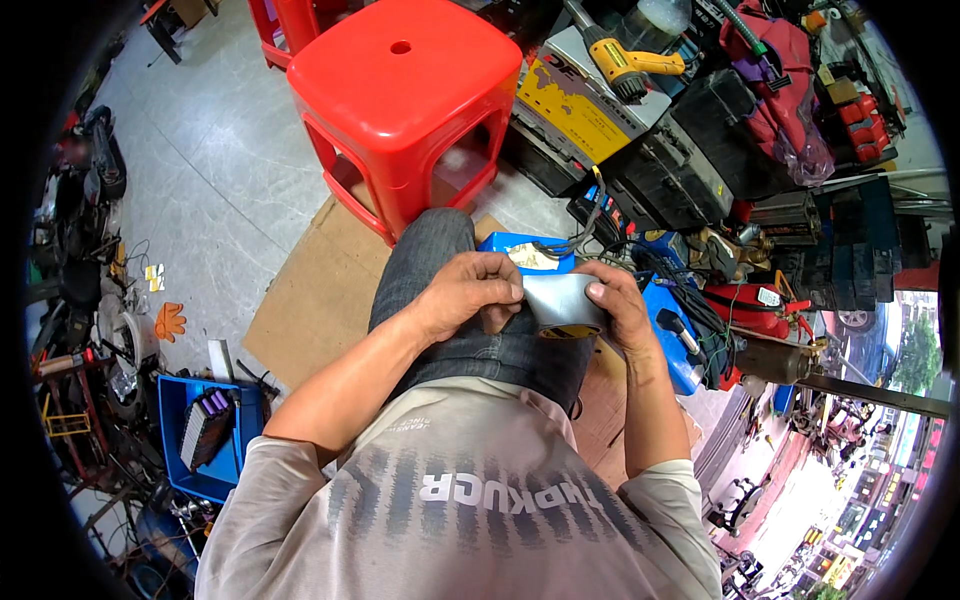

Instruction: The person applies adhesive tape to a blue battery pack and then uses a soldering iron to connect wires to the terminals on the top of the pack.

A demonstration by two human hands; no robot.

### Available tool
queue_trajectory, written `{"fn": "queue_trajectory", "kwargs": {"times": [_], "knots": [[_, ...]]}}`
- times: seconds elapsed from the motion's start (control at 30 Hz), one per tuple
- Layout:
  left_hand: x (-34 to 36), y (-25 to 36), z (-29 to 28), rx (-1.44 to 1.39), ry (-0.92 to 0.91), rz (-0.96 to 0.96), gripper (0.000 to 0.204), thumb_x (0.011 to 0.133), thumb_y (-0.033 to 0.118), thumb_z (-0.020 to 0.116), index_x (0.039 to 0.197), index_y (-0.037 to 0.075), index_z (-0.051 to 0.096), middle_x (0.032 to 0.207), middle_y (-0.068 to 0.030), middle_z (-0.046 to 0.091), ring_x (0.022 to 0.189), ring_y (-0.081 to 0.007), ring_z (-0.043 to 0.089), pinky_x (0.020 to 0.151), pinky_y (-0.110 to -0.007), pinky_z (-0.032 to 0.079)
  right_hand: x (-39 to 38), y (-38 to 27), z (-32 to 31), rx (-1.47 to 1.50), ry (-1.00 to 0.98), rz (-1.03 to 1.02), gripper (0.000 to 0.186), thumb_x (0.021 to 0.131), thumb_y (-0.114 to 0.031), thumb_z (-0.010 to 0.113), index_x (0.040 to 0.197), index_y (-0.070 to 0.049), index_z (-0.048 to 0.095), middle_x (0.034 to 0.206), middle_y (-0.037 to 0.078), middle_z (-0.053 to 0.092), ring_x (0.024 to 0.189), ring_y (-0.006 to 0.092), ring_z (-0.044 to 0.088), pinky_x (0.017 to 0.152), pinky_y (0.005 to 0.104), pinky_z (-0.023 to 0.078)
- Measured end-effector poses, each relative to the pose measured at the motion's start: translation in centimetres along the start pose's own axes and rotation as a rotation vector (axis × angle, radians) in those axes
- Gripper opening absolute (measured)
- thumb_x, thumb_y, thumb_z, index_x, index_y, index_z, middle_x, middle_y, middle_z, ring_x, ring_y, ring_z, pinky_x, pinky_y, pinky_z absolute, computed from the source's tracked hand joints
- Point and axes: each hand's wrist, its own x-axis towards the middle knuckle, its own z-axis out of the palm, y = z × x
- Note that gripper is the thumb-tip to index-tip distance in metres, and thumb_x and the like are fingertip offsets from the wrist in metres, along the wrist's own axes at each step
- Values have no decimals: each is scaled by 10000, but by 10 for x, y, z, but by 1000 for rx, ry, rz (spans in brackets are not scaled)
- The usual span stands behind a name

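Above my lap I hold a roll of silver-grey duct tape (562, 300). My right hand (622, 308) grips the roll from its right side, thumb on the face of the tape. My left hand (476, 291) is closed in a pinch at the tape's left edge, thumb against the curled fingers. The tape between the hands looks taut. Just beyond them is a blue block (522, 250) with a pale patch on top and dark cables beside it; its lower part is hidden by my hands and the tape.
A red plastic stool (400, 80) stands ahead, partly on flattened cardboard (310, 290). A yellow heat gun (625, 65) lies on a box at the right, among black cases and cables. To my left are a blue bin (180, 480) and an orange glove (170, 321).
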Motion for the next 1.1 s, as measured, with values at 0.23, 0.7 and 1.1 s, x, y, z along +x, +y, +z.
{"fn": "queue_trajectory", "kwargs": {"times": [0.23, 0.7, 1.1], "knots": [[-7, -4, 12, 27, 73, 107, 179, 997, 171, 851, 1053, 41, 743, 929, -34, 736, 811, -123, 662, 765, -285, 546, -4, 2, -4, -89, 8, 2, 546, 912, -470, 701, 1155, 12, 784, 954, 82, 739, 953, 187, 652, 884, 335, 485], [-7, -8, 21, 89, 208, 92, 144, 994, 125, 839, 963, 51, 720, 864, 6, 681, 776, -102, 605, 706, -283, 482, -17, -19, -4, -392, -47, 55, 265, 916, -168, 824, 1104, -7, 732, 911, 81, 693, 910, 184, 649, 841, 375, 500], [-7, -22, 20, 591, 481, 319, 147, 975, 70, 784, 884, 25, 677, 788, 37, 595, 761, -72, 538, 685, -282, 435, -20, -66, -3, -1106, 134, 181, 506, 928, -504, 889, 914, -8, 790, 812, 244, 725, 808, 452, 715, 748, 533, 541]]}}
